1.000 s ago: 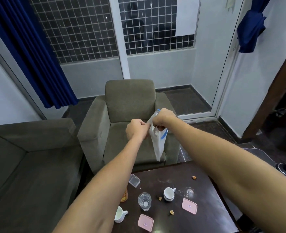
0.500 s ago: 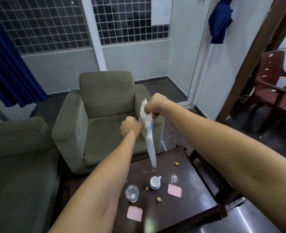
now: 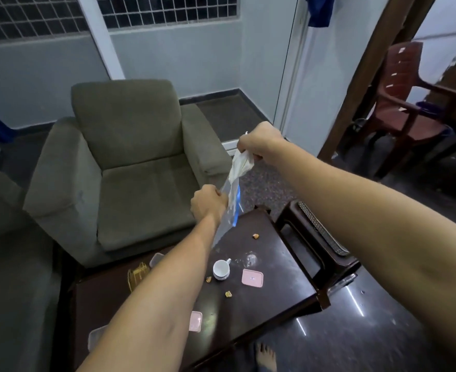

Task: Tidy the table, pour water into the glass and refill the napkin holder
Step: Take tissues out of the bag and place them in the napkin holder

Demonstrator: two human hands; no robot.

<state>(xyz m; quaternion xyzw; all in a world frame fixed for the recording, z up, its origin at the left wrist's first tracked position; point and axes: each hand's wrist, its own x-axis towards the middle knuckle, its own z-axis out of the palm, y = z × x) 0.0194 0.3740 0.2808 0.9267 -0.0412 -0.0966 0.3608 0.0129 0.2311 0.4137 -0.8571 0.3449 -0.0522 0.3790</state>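
Above the far edge of the dark table (image 3: 275,299), my left hand (image 3: 208,204) grips a clear plastic packet (image 3: 228,210) with a blue stripe. My right hand (image 3: 259,142) is higher and to the right, closed on white napkins (image 3: 240,165) that stick out of the packet's top. A gold wire napkin holder (image 3: 138,275) stands at the table's left side, partly behind my left forearm. The glass is hidden behind that arm.
On the table lie a white cup (image 3: 221,268), two pink lids (image 3: 252,277) (image 3: 195,321), clear containers (image 3: 155,259) and several crumbs (image 3: 228,293). A green armchair (image 3: 125,162) stands beyond it, a sofa (image 3: 9,264) at left, a dark stool (image 3: 318,245) and a brown plastic chair (image 3: 406,103) at right.
My hands have drawn apart: the right one rose up and right with the napkins, the left one dropped lower with the packet. The view tilted down and left.
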